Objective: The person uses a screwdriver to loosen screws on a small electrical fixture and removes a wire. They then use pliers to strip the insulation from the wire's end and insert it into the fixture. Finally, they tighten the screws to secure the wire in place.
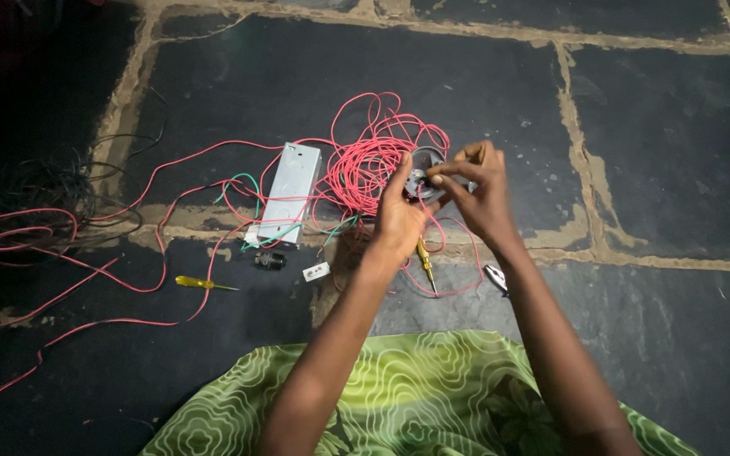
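Note:
My left hand (pixel 399 215) and my right hand (pixel 476 192) meet over the floor and together hold a small round dark fitting (pixel 422 173). The right fingers pinch at its face. A yellow-handled screwdriver (pixel 426 263) points down from under my left palm, seemingly tucked in that hand. A tangle of red wire (pixel 365 156) lies just behind the hands, and thin red strands run under them.
A grey metal box (pixel 291 192) with red and green wires lies left of the hands. Near it sit a small black part (pixel 269 260), a white piece (pixel 316 271) and a second yellow screwdriver (pixel 203 284). A metal tool (pixel 497 279) lies by my right forearm. Green patterned cloth (pixel 399 397) covers my lap.

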